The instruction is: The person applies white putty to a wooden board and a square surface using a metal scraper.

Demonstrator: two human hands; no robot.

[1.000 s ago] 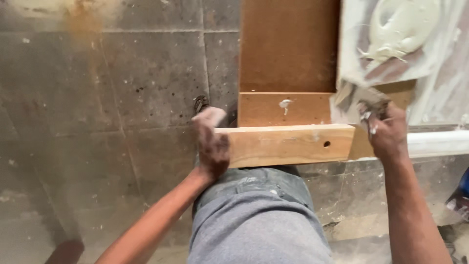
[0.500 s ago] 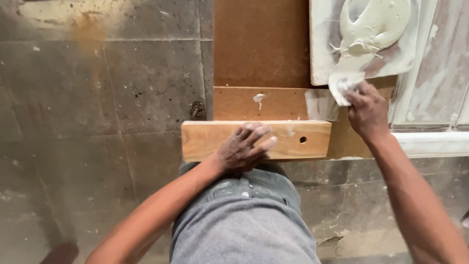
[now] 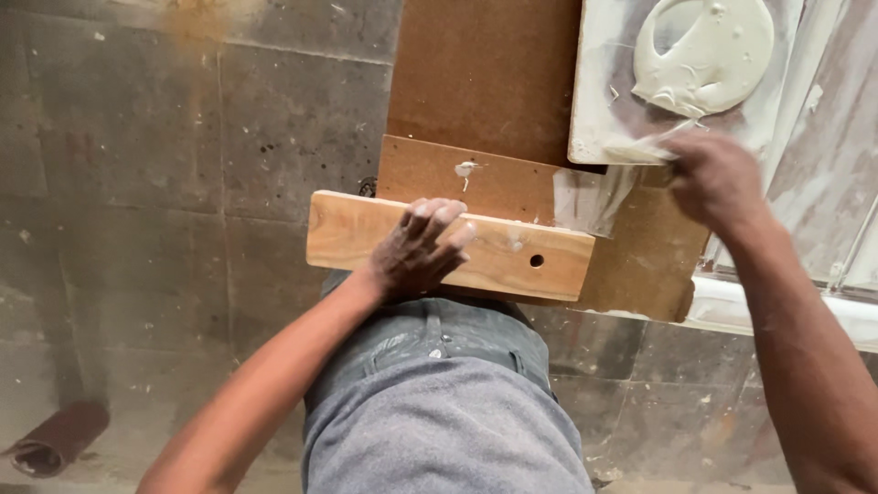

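Note:
My left hand (image 3: 419,249) lies palm-down on a pale wooden plank (image 3: 512,261) with a round hole near its right end, holding it across my grey-trousered lap (image 3: 439,412). Behind the plank lies a brown board (image 3: 485,82) with small white filler dabs and a whitish smear (image 3: 594,197). My right hand (image 3: 718,178), blurred by motion, grips a filler-coated scraper (image 3: 645,149). Its blade reaches the lower edge of a white-smeared square board (image 3: 599,82) that carries a round mound of white filler (image 3: 704,55).
Grey stone floor tiles (image 3: 183,183) fill the left side. A brown tube (image 3: 55,439) lies at the lower left. A white rail (image 3: 786,311) runs along the right, below a dusty white panel (image 3: 841,165).
My left hand has shifted from the plank's left end to its middle. My right hand has risen from the brown board up to the filler board. The view has shifted too.

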